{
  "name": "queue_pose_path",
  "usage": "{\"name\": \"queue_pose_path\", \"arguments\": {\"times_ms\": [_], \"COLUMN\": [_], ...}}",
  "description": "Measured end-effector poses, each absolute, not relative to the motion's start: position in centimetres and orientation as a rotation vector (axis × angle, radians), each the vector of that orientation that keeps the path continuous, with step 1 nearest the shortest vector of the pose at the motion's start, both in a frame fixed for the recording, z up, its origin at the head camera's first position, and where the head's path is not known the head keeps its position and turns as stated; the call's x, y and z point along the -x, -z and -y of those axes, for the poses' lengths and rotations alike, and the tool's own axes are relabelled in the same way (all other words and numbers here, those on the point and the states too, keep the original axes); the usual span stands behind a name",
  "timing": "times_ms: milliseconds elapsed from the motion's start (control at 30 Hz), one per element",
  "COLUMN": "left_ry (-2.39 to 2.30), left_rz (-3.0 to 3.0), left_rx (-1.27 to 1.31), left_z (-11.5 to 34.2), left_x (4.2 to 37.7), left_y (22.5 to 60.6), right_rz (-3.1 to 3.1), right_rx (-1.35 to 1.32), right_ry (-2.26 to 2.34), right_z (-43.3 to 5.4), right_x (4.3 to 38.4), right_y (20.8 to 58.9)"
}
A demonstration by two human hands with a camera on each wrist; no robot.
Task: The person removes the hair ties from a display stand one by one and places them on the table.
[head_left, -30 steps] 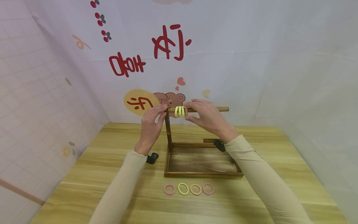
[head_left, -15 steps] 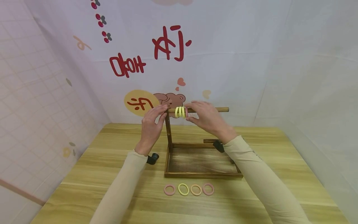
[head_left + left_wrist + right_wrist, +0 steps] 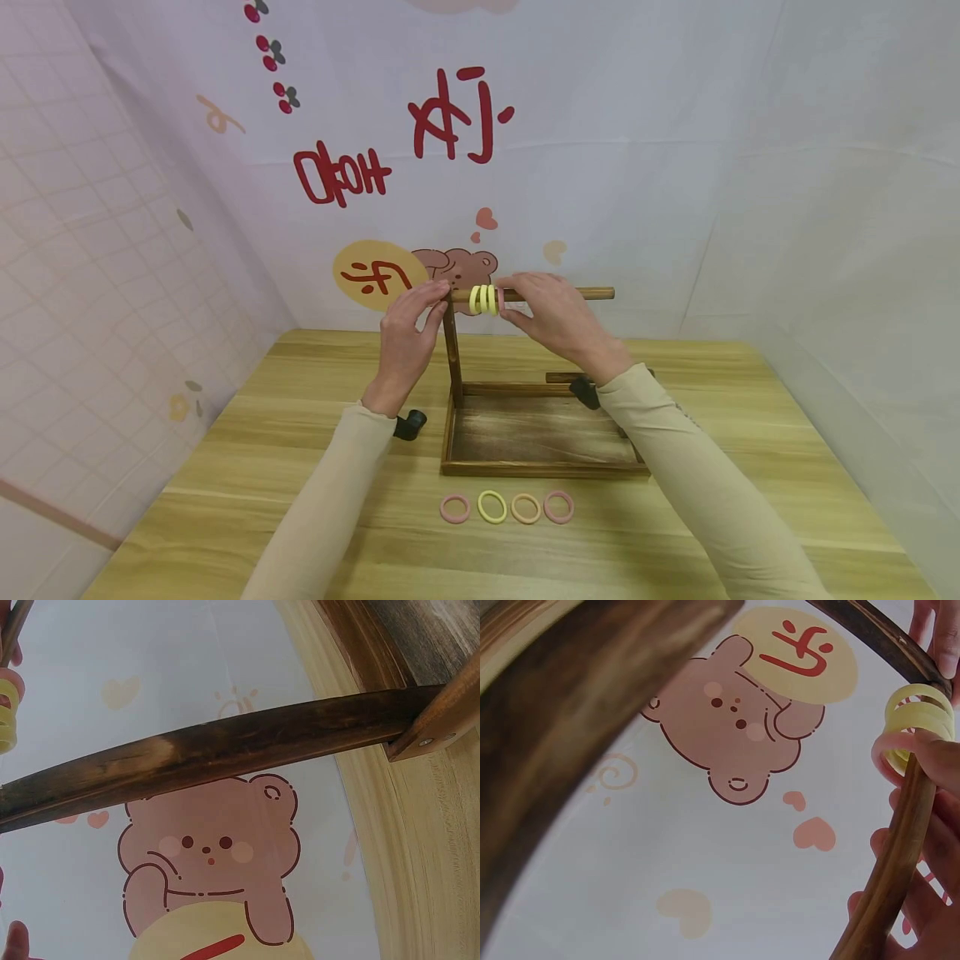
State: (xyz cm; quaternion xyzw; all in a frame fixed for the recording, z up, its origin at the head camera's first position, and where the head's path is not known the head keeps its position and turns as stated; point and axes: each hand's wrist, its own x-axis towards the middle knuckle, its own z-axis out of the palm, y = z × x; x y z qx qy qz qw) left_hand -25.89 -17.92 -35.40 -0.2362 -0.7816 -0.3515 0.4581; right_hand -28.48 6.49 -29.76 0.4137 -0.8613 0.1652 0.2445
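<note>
My left hand [image 3: 405, 337] holds the corner of a dark wooden stand, thumb and fingers pinching where the upright post [image 3: 453, 358] meets a horizontal rod [image 3: 596, 293]. Several yellow rings [image 3: 483, 300] hang side by side on that rod, near the post. With thumb and fingertips my right hand [image 3: 562, 321] pinches a pink ring [image 3: 891, 759], which is around the rod and right against the yellow ones. In the right wrist view the rod passes over the right palm. The left wrist view shows the post [image 3: 225, 750] up close, and the rings [image 3: 7, 712] at its left edge.
The stand's shallow tray base [image 3: 547, 469] sits on the wooden table, a shorter rod [image 3: 566, 377] showing behind it. In front lie a pink ring [image 3: 454, 522], a yellow ring [image 3: 492, 520], an orange ring [image 3: 526, 521] and another pink ring [image 3: 558, 520]. A printed cloth [image 3: 637, 167] hangs behind.
</note>
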Motion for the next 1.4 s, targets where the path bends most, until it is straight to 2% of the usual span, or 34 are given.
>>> {"name": "queue_pose_path", "arguments": {"times_ms": [1400], "left_ry": [0.855], "left_rz": [1.916], "left_rx": [0.580], "left_z": [17.86], "left_x": [25.88], "left_y": [35.44], "right_rz": [2.328], "right_rx": [-1.048], "right_ry": [-0.445], "right_z": [-7.09], "right_x": [28.54], "right_y": [30.01]}}
